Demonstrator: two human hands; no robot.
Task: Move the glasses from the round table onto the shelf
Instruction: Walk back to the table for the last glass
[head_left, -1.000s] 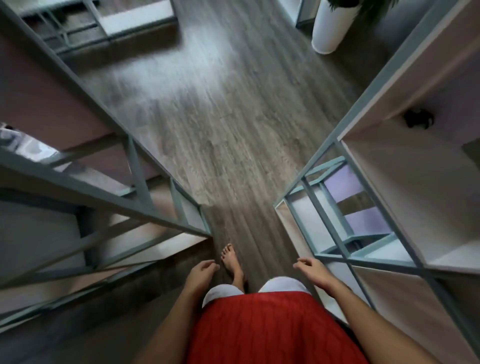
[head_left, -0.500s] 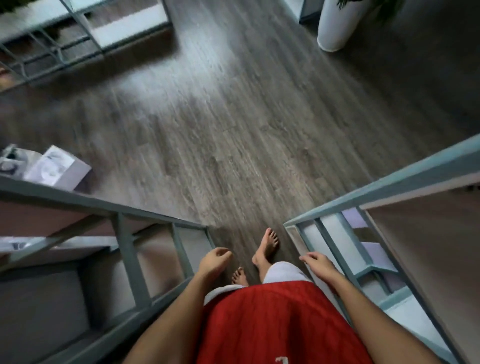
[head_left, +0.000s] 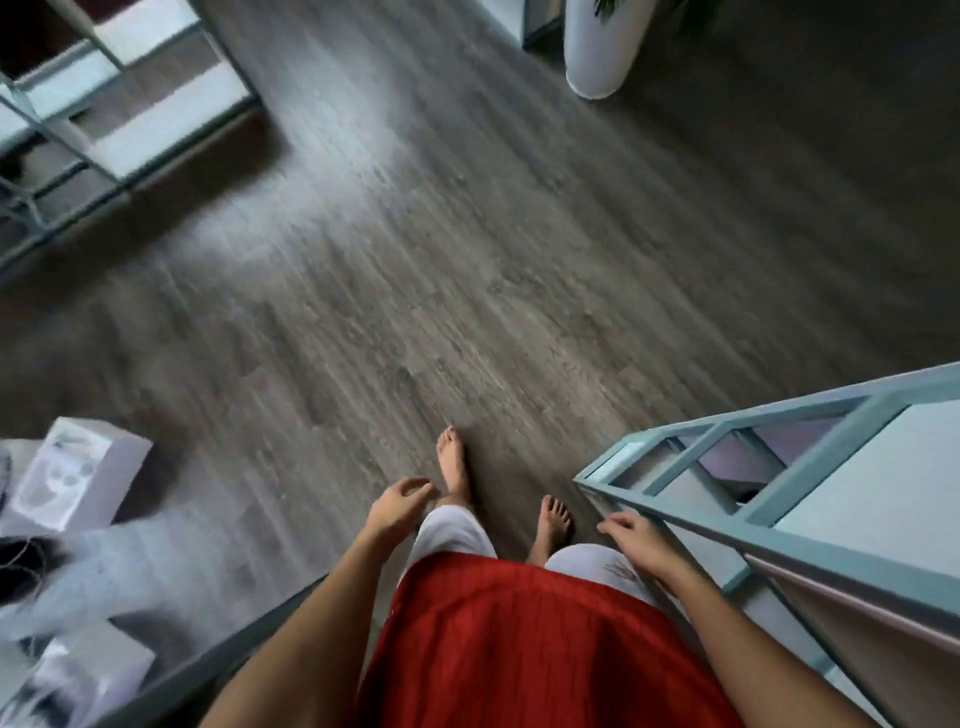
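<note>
No glasses and no round table are in view. My left hand (head_left: 397, 504) hangs at my side, fingers loosely curled and apart, holding nothing. My right hand (head_left: 631, 535) also hangs empty, fingers spread, close to the corner of a teal metal-framed shelf (head_left: 727, 519) on my right. I stand barefoot on a dark wood floor (head_left: 441, 286), looking down past a red top.
A second teal shelf (head_left: 104, 130) stands at the far left. A white planter (head_left: 597, 52) sits at the top right. White boxes (head_left: 72, 478) and blurred items lie on a surface at the lower left. Open floor stretches ahead.
I have walked forward out from between the two shelves; the left shelf frame has slid out of view, the right shelf has dropped lower right. Both hands stay empty.
</note>
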